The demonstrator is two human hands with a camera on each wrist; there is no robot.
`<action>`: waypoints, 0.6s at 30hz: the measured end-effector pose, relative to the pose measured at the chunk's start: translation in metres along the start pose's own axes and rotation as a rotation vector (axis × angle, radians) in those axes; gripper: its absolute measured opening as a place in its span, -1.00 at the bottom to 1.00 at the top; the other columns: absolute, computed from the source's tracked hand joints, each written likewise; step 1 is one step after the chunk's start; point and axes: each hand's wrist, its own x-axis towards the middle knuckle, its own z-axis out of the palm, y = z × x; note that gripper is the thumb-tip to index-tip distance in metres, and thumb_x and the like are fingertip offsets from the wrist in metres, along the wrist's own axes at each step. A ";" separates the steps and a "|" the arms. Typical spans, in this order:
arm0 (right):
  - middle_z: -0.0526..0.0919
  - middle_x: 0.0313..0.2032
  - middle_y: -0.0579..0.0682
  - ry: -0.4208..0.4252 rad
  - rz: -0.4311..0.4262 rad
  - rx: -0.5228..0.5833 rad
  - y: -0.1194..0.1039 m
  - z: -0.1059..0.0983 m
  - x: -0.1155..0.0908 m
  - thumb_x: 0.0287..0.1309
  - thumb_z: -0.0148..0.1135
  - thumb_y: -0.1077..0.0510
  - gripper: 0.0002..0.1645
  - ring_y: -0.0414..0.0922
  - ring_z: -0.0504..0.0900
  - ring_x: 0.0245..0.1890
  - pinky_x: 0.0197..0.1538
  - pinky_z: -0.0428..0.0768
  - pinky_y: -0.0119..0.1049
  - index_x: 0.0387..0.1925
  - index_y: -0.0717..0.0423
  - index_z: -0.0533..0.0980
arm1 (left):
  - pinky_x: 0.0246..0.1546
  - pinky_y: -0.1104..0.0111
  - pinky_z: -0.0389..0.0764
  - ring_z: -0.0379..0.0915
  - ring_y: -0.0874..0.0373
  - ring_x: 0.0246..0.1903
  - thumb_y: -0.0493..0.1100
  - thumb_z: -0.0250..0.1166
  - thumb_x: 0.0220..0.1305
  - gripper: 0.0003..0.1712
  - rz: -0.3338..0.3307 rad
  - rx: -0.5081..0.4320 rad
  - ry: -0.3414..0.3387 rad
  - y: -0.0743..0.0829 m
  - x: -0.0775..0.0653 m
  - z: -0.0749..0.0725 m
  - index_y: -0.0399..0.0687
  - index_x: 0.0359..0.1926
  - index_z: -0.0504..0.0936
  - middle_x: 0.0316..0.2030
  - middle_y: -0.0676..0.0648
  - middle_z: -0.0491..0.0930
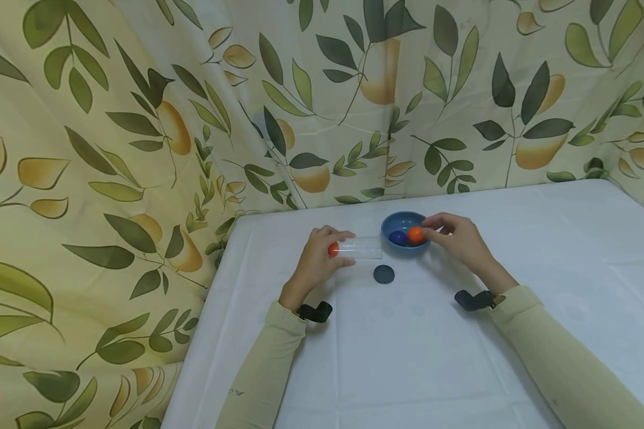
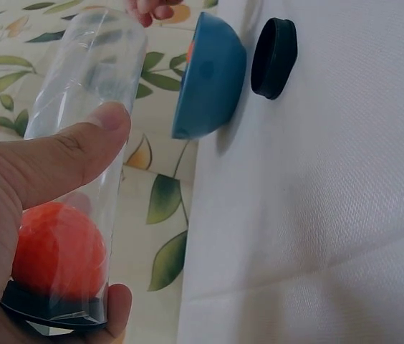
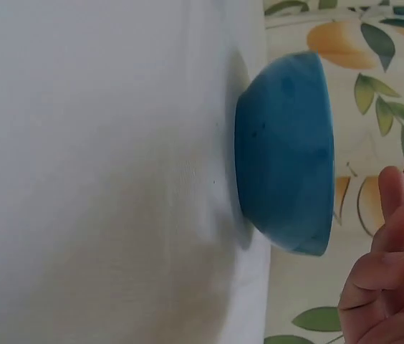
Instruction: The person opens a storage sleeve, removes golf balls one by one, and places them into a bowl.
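Note:
My left hand [image 1: 315,256] grips a clear plastic tube [image 1: 366,248], which lies sideways in the head view with its far end toward the bowl. Inside, at the black-capped end by the palm, sits an orange-red ball [image 2: 60,251]. The thumb presses along the tube's wall. My right hand [image 1: 458,235] hovers at the right rim of a blue bowl [image 1: 389,243], fingers loosely bent with nothing visible between them in the right wrist view. In the bowl are a dark blue ball [image 1: 398,238] and an orange ball [image 1: 415,235], the latter right by the right fingertips.
A round black cap [image 1: 383,274] lies on the white tablecloth [image 1: 397,357], in front of the bowl. Behind and to the left hangs a leaf-and-fruit patterned curtain [image 1: 300,107]. Each wrist wears a black camera mount [image 1: 315,312].

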 end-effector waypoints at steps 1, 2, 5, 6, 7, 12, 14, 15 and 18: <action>0.69 -0.07 0.13 -0.006 -0.005 0.002 -0.001 0.001 -0.002 0.36 0.31 -0.06 -0.58 -0.09 0.47 -0.22 -0.31 0.42 -0.36 0.08 0.11 0.63 | 0.00 0.24 0.54 0.36 0.03 0.03 -0.12 0.61 0.07 -0.42 0.000 0.000 0.000 0.000 0.000 0.000 0.08 0.16 0.70 0.04 -0.06 0.60; 0.68 -0.08 0.12 -0.013 -0.007 0.005 -0.001 0.002 -0.004 0.36 0.31 -0.06 -0.58 -0.10 0.47 -0.23 -0.32 0.42 -0.36 0.08 0.12 0.63 | 0.00 0.24 0.54 0.36 0.04 0.03 -0.12 0.61 0.07 -0.42 -0.001 0.004 -0.001 0.001 0.000 0.000 0.09 0.16 0.70 0.04 -0.06 0.60; 0.68 -0.14 0.08 -0.027 -0.032 0.015 -0.002 0.006 -0.010 0.36 0.32 -0.05 -0.60 -0.15 0.48 -0.25 -0.32 0.44 -0.39 0.05 0.14 0.64 | 0.00 0.26 0.53 0.36 0.05 0.03 -0.11 0.61 0.07 -0.42 -0.002 0.009 -0.006 0.002 0.000 0.000 0.10 0.16 0.70 0.04 -0.05 0.60; 0.69 -0.16 0.08 -0.032 -0.046 0.023 -0.003 0.008 -0.012 0.35 0.33 -0.04 -0.61 -0.18 0.50 -0.26 -0.31 0.46 -0.40 0.03 0.15 0.64 | 0.00 0.27 0.53 0.36 0.05 0.03 -0.11 0.61 0.07 -0.42 -0.003 0.013 -0.009 0.002 0.001 0.000 0.11 0.17 0.70 0.04 -0.05 0.61; 0.70 -0.17 0.08 -0.039 -0.061 0.035 -0.003 0.010 -0.013 0.34 0.34 -0.03 -0.62 -0.21 0.52 -0.27 -0.30 0.47 -0.42 0.02 0.16 0.65 | -0.01 0.27 0.53 0.36 0.05 0.02 -0.11 0.61 0.07 -0.41 -0.004 0.017 -0.011 0.003 0.001 0.000 0.11 0.17 0.70 0.04 -0.05 0.61; 0.76 -0.14 0.13 -0.111 -0.132 0.092 -0.011 0.021 -0.017 0.33 0.36 0.08 -0.66 -0.33 0.59 -0.26 -0.18 0.52 -0.48 0.04 0.18 0.64 | -0.01 0.26 0.54 0.36 0.05 0.02 -0.10 0.61 0.07 -0.42 0.008 0.049 -0.002 0.002 0.001 0.000 0.11 0.16 0.70 0.04 -0.05 0.61; 0.76 -0.14 0.15 -0.148 -0.145 0.100 -0.015 0.024 -0.018 0.33 0.35 0.10 -0.65 -0.33 0.61 -0.24 -0.14 0.53 -0.47 0.07 0.18 0.63 | -0.01 0.26 0.54 0.36 0.06 0.02 -0.09 0.61 0.06 -0.42 0.013 0.054 0.003 0.002 0.000 0.000 0.11 0.16 0.71 0.04 -0.05 0.61; 0.76 -0.15 0.15 -0.166 -0.146 0.102 -0.017 0.026 -0.019 0.33 0.35 0.10 -0.64 -0.31 0.62 -0.24 -0.14 0.52 -0.46 0.08 0.18 0.62 | -0.01 0.26 0.53 0.36 0.05 0.02 -0.09 0.61 0.06 -0.42 0.015 0.052 0.004 0.002 0.000 0.000 0.11 0.16 0.71 0.03 -0.05 0.61; 0.77 -0.16 0.14 -0.208 -0.147 0.115 -0.021 0.029 -0.020 0.34 0.34 0.10 -0.61 -0.26 0.64 -0.22 -0.15 0.52 -0.42 0.12 0.19 0.60 | -0.03 0.26 0.52 0.37 0.05 0.01 -0.10 0.62 0.05 -0.42 0.024 0.057 0.004 0.003 0.000 0.000 0.11 0.15 0.71 0.02 -0.05 0.61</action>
